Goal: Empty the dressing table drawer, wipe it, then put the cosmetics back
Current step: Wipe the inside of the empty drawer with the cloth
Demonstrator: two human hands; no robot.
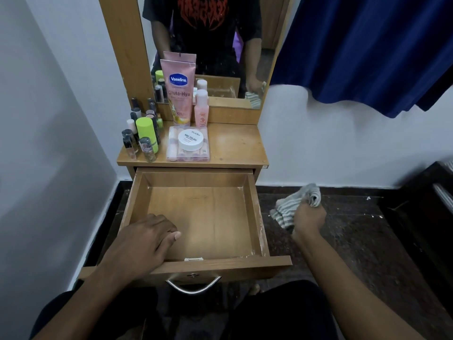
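The wooden drawer (255, 217) of the dressing table is pulled out and holds nothing. My left hand (144, 241) rests over its front left corner, fingers curled down inside the drawer and holding nothing. My right hand (309, 220) grips a grey striped cloth (291, 204) to the right of the drawer, above the dark floor. On the table top (235, 143) stand a pink Vaseline tube (178, 92), a small pink bottle (202, 109), a clear case (171, 148) with a white nail polish remover jar (191, 139) on it, a green bottle (144, 130) and several small dark bottles (130, 142).
A mirror (215, 40) rises behind the table and reflects a person in a black shirt. A blue curtain (367, 50) hangs at the upper right. White walls flank the table. Dark furniture (431, 192) stands at the right edge. A metal handle (193, 287) hangs on the drawer front.
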